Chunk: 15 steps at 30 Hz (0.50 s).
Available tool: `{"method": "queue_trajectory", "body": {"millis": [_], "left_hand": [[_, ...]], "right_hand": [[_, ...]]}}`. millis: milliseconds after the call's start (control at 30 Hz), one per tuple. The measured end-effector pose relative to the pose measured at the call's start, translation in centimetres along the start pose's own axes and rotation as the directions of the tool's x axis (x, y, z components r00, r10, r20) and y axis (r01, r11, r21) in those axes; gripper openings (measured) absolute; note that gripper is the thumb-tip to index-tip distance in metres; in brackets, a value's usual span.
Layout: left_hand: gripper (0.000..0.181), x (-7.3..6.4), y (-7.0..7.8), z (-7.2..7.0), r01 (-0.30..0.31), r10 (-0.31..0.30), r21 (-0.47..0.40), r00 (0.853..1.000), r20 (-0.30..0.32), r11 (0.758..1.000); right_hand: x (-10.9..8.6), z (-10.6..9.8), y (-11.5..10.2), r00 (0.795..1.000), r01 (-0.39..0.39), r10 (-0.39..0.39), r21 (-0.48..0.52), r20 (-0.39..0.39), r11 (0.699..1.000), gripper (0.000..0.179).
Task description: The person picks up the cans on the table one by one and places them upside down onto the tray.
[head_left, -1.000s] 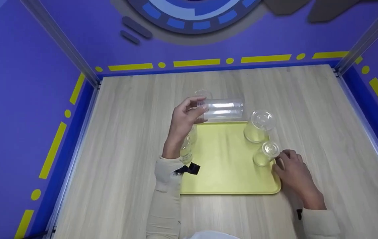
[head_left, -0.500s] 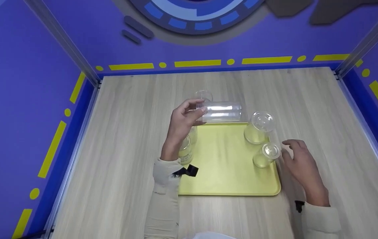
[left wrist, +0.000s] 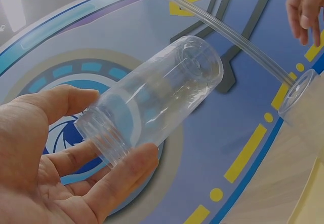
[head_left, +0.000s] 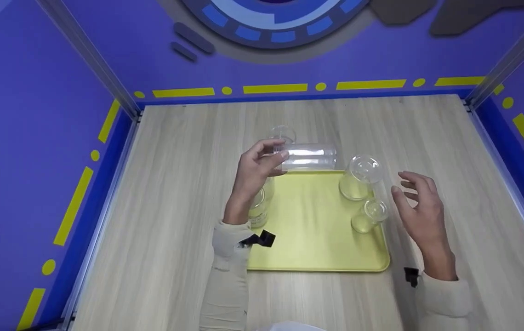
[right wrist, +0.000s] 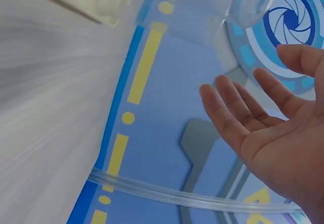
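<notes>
My left hand (head_left: 250,172) grips a clear plastic jar (left wrist: 167,87) round its threaded neck. The jar lies sideways in the air near the tray's back edge, its closed bottom pointing right in the head view. Nothing is in my right hand (head_left: 423,211), which is raised to the right of the yellow tray (head_left: 312,239) with fingers loosely bent and spread. Nearest to it are a large clear jar (head_left: 356,184) and a smaller clear jar (head_left: 365,220), both bottom up at the tray's right side.
Partly behind my left hand and forearm, a clear jar (head_left: 258,214) stands at the tray's left side. Another clear container (head_left: 283,132) is on the wooden table (head_left: 174,184) behind the tray. A white object (head_left: 292,327) shows at the bottom edge. Blue panels enclose the table.
My right hand has come away from beside the smaller jar, rising and moving right while its fingers open out. My left hand keeps its grip on the jar, almost still.
</notes>
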<state>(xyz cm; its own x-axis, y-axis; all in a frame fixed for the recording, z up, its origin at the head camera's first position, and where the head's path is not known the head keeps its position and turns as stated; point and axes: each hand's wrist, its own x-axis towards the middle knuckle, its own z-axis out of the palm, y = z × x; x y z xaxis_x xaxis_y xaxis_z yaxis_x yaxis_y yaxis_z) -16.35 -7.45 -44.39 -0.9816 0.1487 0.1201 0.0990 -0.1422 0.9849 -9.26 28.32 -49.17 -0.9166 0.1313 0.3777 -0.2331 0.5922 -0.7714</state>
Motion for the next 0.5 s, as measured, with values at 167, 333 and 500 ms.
{"method": "queue_trajectory", "body": {"millis": [167,333,500], "left_hand": [[0.041,-0.2,0.1,0.1,0.006,-0.006,-0.028,1.000,0.011,1.000],[0.043,-0.3,0.2,0.1,0.004,-0.004,-0.023,1.000,0.018,1.000],[0.043,-0.5,0.2,0.1,0.005,-0.004,-0.021,1.000,0.009,1.000]], "right_hand": [[0.5,0.2,-1.7,1.000,-0.031,0.031,0.118,0.004,0.993,0.042],[1.0,0.8,-3.4,0.998,-0.061,0.050,0.253,0.049,0.966,0.044],[1.8,2.3,-4.5,0.993,-0.082,0.044,0.380,0.108,0.921,0.044]]}}
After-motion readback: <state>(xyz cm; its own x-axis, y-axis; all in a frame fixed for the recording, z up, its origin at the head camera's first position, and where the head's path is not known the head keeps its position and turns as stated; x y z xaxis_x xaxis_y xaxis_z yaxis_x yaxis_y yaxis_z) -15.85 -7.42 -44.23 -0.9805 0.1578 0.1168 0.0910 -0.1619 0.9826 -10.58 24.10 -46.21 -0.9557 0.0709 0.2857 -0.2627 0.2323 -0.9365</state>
